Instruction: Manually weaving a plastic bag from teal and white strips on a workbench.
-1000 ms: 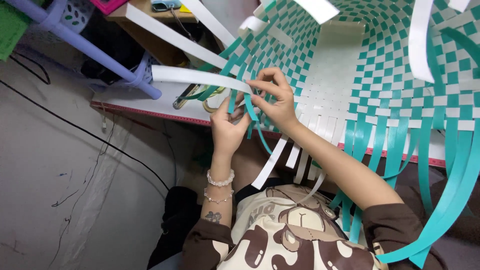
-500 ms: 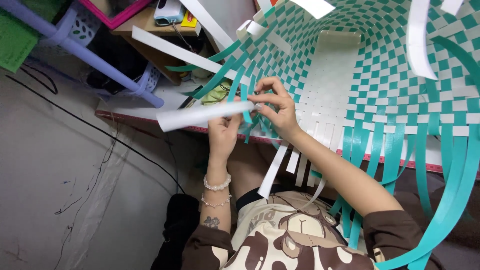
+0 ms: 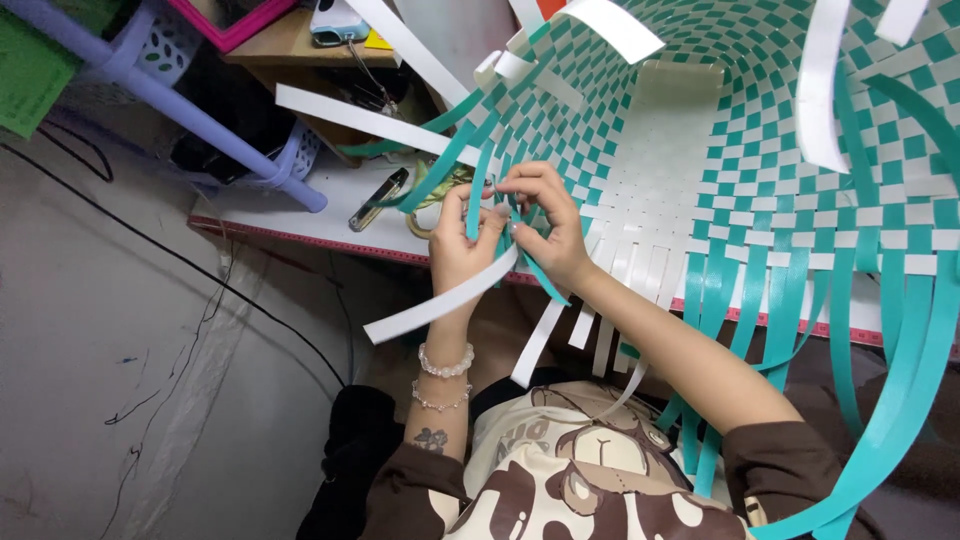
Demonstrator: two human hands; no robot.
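Your left hand [image 3: 462, 240] and right hand [image 3: 545, 230] have closed in on one spot at the open edge of the woven basket [image 3: 760, 150], and the white strip [image 3: 445, 298] has swung. Half a second ago it lay nearly level across your left hand, its free end pointing away to the left. Now that end hangs down and to the left, below your left wrist, while the upper end runs up between your two hands. That suggests the strip is being fed into the weave rather than merely held ready.

Your left hand is pinching: thumb and fingers are pressed together on an upright teal strip [image 3: 478, 200] just above the white one. Your right hand is curled, its fingertips pressed together on the strips where they cross, right beside your left fingertips. Exactly which strip it grips, you cannot tell from here.

Compared with a second ago, the basket sits in much the same place, its rim against both hands and its body stretching away to your right. On the worktop [image 3: 300, 225] beyond your left hand, a small dark tool [image 3: 377, 198] lies well clear of your fingers.
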